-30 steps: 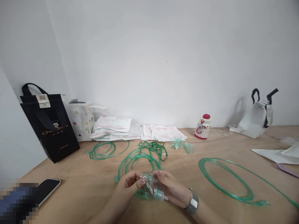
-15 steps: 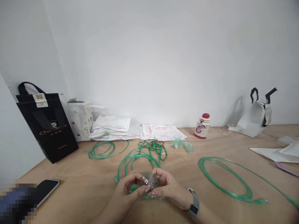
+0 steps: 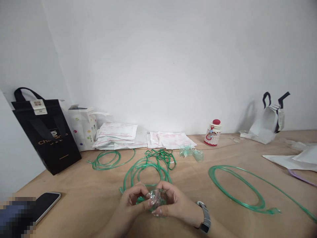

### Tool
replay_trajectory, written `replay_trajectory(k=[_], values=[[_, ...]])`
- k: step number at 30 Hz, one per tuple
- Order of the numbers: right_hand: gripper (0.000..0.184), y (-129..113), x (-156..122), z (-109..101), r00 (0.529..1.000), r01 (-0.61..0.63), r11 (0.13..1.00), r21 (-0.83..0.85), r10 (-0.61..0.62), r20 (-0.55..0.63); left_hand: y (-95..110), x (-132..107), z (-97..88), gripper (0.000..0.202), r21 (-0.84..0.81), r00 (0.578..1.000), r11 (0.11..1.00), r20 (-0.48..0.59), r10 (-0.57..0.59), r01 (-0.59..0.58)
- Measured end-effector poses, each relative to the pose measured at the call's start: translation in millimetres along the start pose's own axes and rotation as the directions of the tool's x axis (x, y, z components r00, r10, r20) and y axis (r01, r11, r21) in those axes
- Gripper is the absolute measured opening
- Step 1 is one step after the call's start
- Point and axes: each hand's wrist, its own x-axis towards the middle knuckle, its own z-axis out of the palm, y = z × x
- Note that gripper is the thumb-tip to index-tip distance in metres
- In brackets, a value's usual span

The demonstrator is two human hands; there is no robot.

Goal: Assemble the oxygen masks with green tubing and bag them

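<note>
Low at the centre of the wooden table, my left hand and my right hand meet with curled fingers around a small clear plastic piece. Both sets of fingertips pinch it between them. A watch sits on my right wrist. Just behind the hands lies a tangle of green tubing, and one strand runs under my fingers.
A second green coil lies at the left, a large green loop at the right. Clear small parts, paper packets, a red-capped bottle, a black bag, a white bag line the back. A phone lies front left.
My hands have closed in around the clear piece and turned it, so its longer end no longer sticks out to the right. The view has shifted slightly.
</note>
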Motion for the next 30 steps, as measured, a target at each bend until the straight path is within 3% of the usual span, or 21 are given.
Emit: replay_trajectory(k=[10, 19, 23, 30], values=[[0.025, -5, -5, -1, 0.996, 0.091, 0.956, -0.278, -0.090, 0.016, 0, 3, 0.7, 0.017, 0.142, 0.998, 0.988, -0.033, -0.060, 0.064], [0.024, -1, -1, -9, 0.999, 0.051, 0.998, -0.044, -0.051, 0.008, 10, 0, 8.4, 0.013, 0.233, 0.995, 0.972, -0.095, -0.008, 0.030], [0.025, 6, 2, -10, 0.996, 0.025, 0.996, 0.084, -0.018, -0.083, 10, -1, 6.5, 0.013, 0.205, 0.998, 0.979, -0.070, -0.002, 0.016], [0.024, 12, 5, -14, 0.986, 0.030, 0.999, 0.031, -0.025, -0.163, 2, 0, 2.3, 0.016, 0.206, 1.000, 0.979, -0.018, 0.000, 0.004]])
